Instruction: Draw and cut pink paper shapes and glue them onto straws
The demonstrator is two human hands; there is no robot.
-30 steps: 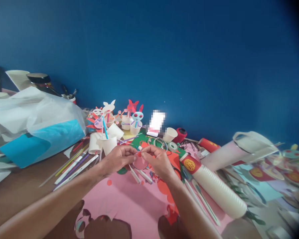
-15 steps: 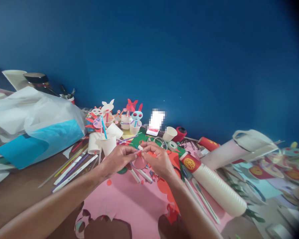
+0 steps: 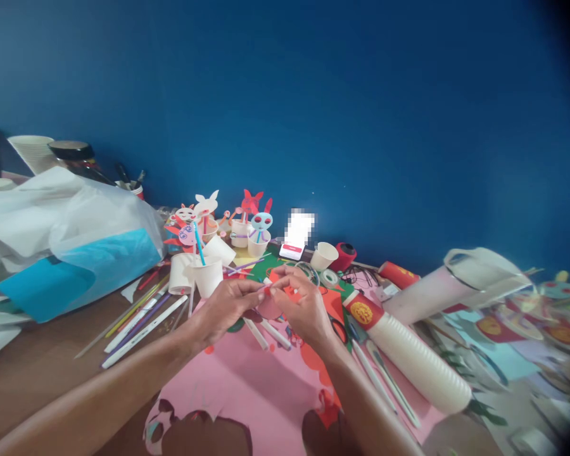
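Both my hands meet over the middle of the table. My left hand (image 3: 235, 301) is closed, thumb and fingertips pinching the edge of a pink paper cutout (image 3: 270, 309). On its other side, my right hand (image 3: 304, 309) pinches the same cutout, its fingers curled above it. The fingers partly cover the cutout. Just below lie two white marker pens (image 3: 255, 334), resting on a large pink paper sheet (image 3: 247, 386) with pieces cut from its edges.
Left of my hands stands a paper cup (image 3: 208, 278) with a blue straw. Behind it, paper animal figures (image 3: 261, 221) stand in cups. A lit phone (image 3: 292, 251) leans near the blue wall. On the right lie stacked paper cups (image 3: 413, 354); on the left, a plastic bag (image 3: 85, 202).
The hands stay in nearly the same place, with the fingertips shifting slightly on the pink cutout. A small red bit seen at the fingertips earlier is less visible now.
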